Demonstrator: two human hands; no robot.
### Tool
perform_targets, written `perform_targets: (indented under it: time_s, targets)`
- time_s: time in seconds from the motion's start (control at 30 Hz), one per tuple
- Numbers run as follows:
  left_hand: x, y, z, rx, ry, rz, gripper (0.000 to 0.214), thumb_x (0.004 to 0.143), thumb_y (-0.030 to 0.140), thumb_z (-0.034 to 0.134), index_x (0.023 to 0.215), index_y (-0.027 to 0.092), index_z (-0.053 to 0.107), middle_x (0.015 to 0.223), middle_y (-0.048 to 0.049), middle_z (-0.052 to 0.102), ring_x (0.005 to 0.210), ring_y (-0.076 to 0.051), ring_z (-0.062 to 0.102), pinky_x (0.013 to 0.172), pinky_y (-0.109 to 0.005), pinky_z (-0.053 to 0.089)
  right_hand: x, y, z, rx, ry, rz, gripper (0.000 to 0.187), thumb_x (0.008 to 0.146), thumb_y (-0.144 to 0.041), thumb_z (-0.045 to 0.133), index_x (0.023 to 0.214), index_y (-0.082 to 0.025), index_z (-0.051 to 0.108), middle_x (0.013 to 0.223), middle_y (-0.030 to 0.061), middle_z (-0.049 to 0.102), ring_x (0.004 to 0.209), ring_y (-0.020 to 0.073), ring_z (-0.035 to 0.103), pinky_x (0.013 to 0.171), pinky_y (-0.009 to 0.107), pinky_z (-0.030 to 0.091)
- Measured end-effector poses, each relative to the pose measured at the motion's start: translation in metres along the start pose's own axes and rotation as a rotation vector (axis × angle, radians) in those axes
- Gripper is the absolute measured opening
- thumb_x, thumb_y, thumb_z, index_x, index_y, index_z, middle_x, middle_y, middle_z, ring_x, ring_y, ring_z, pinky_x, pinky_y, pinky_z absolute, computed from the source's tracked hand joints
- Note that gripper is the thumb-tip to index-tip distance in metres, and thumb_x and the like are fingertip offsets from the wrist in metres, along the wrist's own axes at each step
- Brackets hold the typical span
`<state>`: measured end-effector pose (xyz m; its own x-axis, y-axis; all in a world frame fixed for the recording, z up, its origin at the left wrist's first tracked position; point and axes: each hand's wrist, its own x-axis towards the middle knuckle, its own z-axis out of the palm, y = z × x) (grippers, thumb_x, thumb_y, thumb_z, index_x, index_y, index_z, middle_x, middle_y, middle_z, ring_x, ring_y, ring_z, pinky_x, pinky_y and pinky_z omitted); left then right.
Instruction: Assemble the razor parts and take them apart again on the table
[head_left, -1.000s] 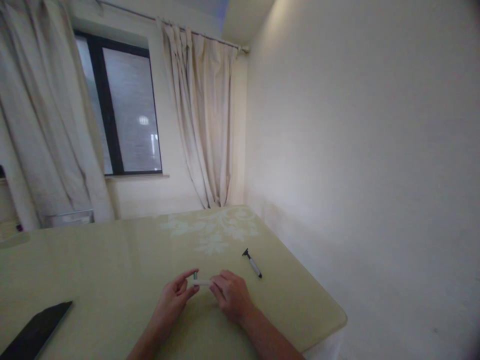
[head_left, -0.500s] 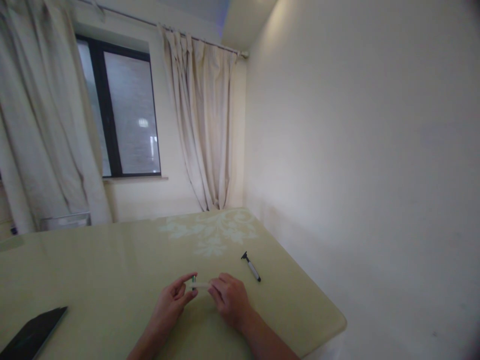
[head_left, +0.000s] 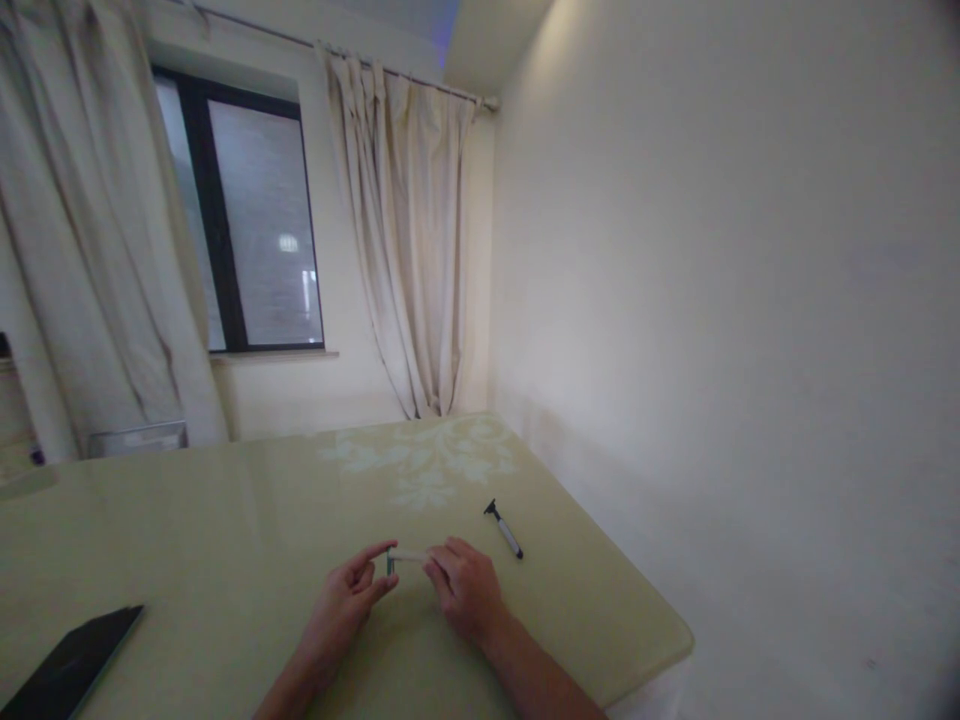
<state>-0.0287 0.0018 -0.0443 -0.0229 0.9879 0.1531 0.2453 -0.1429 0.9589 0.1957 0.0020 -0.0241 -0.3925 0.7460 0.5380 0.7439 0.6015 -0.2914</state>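
Observation:
Both my hands are over the pale green table (head_left: 225, 520), holding a small razor (head_left: 403, 557) with a white handle and a dark green head. My left hand (head_left: 346, 600) pinches the head end between thumb and forefinger. My right hand (head_left: 463, 590) is closed round the other end of the handle. A second razor (head_left: 504, 527), black-headed with a grey and black handle, lies on the table just beyond my right hand.
A dark flat object (head_left: 71, 662), perhaps a phone or tablet, lies at the table's near left. The table's right edge runs close to a plain wall. Behind are a dark-framed window (head_left: 240, 215) and cream curtains (head_left: 409, 250).
The razor in my hands has turned slightly, its head now pointing down instead of up. My hands stay almost in place.

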Motion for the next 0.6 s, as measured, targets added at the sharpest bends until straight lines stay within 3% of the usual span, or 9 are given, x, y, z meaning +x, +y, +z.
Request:
perform_targets:
  time_s: [0.07,0.2,0.33,0.47,0.6]
  targets:
    - [0.0,0.001,0.0,0.003,0.003,0.007,0.081,0.068,0.064,0.077,0.131,0.014,0.069,0.067,0.0092,0.016,0.057,-0.011,0.021,0.055,-0.024,0.018,0.0,0.0,-0.001,0.007,-0.011,-0.036,0.018,0.103,-0.031,0.055,0.094,-0.023,0.069,0.088,0.0025,0.069,0.082,0.0176,0.063,0.072,0.026,0.042]
    - [-0.001,0.006,0.001,0.03,0.021,0.006,0.078,0.066,0.061,0.079,0.127,0.014,0.072,0.065,0.0097,0.018,0.057,-0.011,0.022,0.055,-0.024,0.02,0.0,0.002,0.0,0.01,0.022,0.05,0.024,0.105,-0.029,0.051,0.091,-0.021,0.069,0.088,0.004,0.07,0.083,0.0179,0.064,0.074,0.026,0.043]
    - [-0.004,0.012,0.002,0.062,-0.005,0.031,0.074,0.069,0.057,0.078,0.127,0.013,0.071,0.064,0.0098,0.02,0.057,-0.011,0.024,0.056,-0.024,0.02,0.0,0.001,-0.003,0.047,-0.003,0.004,0.023,0.106,-0.032,0.052,0.096,-0.023,0.071,0.091,0.0038,0.07,0.086,0.0178,0.064,0.075,0.025,0.043]
    - [-0.007,0.017,0.002,0.052,0.008,0.021,0.075,0.07,0.058,0.076,0.129,0.011,0.069,0.065,0.0102,0.02,0.057,-0.011,0.024,0.055,-0.024,0.02,0.001,-0.002,-0.009,0.031,-0.001,0.065,0.026,0.107,-0.031,0.05,0.095,-0.022,0.071,0.09,0.0047,0.07,0.086,0.0177,0.064,0.075,0.025,0.043]
    - [-0.008,0.018,0.001,0.047,-0.011,0.027,0.076,0.072,0.058,0.076,0.132,0.012,0.067,0.065,0.0104,0.018,0.056,-0.011,0.022,0.055,-0.024,0.019,0.001,-0.002,-0.01,0.06,-0.055,-0.006,0.022,0.105,-0.032,0.053,0.1,-0.023,0.072,0.091,0.0036,0.071,0.088,0.0175,0.064,0.077,0.025,0.043]
